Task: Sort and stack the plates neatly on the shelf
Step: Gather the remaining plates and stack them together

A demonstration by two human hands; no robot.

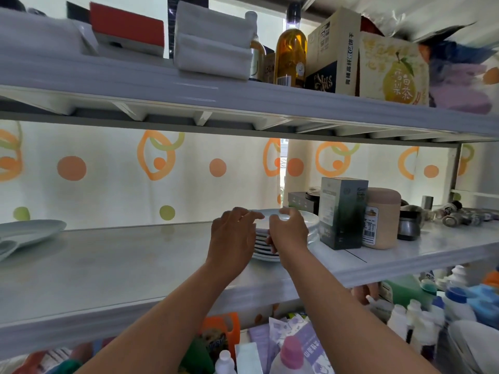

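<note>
The stack of plates [272, 248] sits between both hands. The left hand [233, 238] hovers spread beside it. The right hand [289, 233] pinches the top plate [272, 214].

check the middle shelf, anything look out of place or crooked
Mostly tidy. Both hands, left hand and right hand, are on the plate stack, which sits fairly even. The odd ones out are the pale plates at the shelf's far left, apart from the stack and tilted.
</note>
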